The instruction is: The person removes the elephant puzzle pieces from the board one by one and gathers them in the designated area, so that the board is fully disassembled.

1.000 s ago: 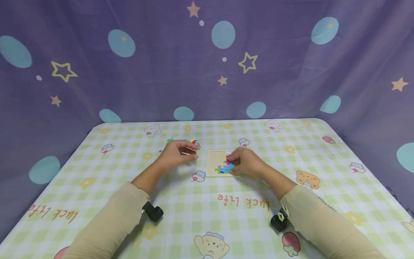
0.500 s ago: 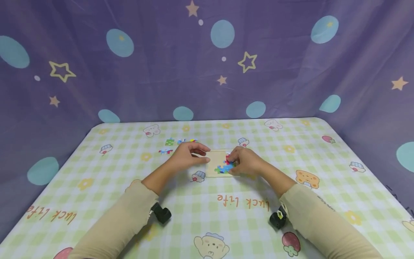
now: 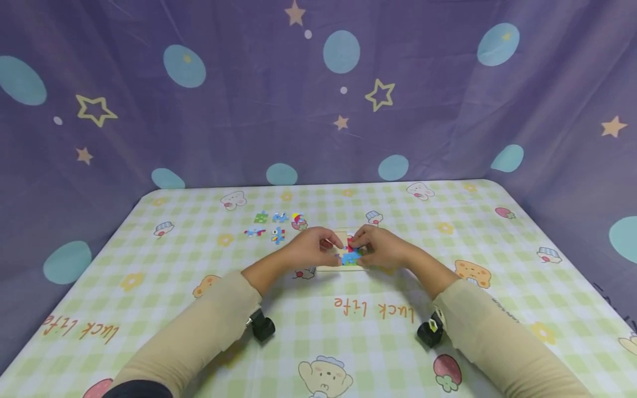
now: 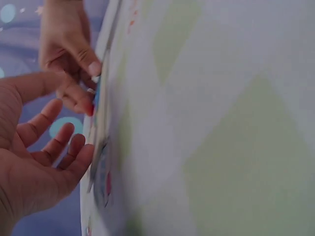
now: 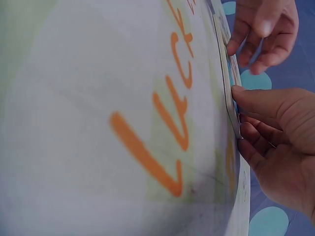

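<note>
A shallow wooden puzzle tray lies flat on the table between both hands, partly hidden by them. Joined blue and green jigsaw pieces fill its lower right part, with a red piece above them. My right hand rests on the tray's right side, thumb and fingertips against the pieces; in the right wrist view its thumb lies straight along the tray's near edge. My left hand reaches over the tray's left side. Its fingers are spread and loosely bent, with nothing seen between them in the left wrist view.
Several loose jigsaw pieces lie behind and left of the tray, among them a green piece, a yellow-and-red piece and a blue piece. A checked cloth covers the table; a purple curtain hangs behind it.
My left hand has moved right, from beside the loose pieces to over the tray, uncovering those pieces. The right hand has stayed in place on the tray.
</note>
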`<state>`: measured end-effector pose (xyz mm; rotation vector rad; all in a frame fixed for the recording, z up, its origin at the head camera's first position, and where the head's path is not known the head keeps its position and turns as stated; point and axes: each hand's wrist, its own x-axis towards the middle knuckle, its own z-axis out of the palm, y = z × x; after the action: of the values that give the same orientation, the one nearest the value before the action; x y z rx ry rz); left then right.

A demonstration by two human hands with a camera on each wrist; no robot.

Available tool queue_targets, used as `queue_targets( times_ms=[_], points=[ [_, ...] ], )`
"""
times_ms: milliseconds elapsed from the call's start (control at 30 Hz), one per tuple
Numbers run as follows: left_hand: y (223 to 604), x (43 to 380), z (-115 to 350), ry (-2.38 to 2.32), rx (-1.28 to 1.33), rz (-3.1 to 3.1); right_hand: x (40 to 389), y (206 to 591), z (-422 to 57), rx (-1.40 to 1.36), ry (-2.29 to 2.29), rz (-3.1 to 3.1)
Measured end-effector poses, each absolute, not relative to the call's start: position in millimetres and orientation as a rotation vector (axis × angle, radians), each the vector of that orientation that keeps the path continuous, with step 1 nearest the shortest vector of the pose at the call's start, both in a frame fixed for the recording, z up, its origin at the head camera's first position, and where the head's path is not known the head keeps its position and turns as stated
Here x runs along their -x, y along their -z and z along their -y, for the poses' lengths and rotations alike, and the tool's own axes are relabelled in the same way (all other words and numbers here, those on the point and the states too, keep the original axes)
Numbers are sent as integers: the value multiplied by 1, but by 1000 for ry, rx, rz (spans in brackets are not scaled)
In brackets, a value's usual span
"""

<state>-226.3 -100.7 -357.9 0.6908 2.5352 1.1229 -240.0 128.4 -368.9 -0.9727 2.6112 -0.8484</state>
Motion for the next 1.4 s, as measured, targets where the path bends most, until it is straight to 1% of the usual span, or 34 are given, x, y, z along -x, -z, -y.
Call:
queue_targets(
  times_ms=[333,1000,1400],
  points=[
    [367,228,89,-844,-776,-2671,238,367,-129,992,894,-2572],
    [363,231,85,-813,-816,-2660,238,370,-129,990,938,-2563],
    [362,229,107,-1103,-620,-2596,238,372,-128,945,963,-2556]
  ],
)
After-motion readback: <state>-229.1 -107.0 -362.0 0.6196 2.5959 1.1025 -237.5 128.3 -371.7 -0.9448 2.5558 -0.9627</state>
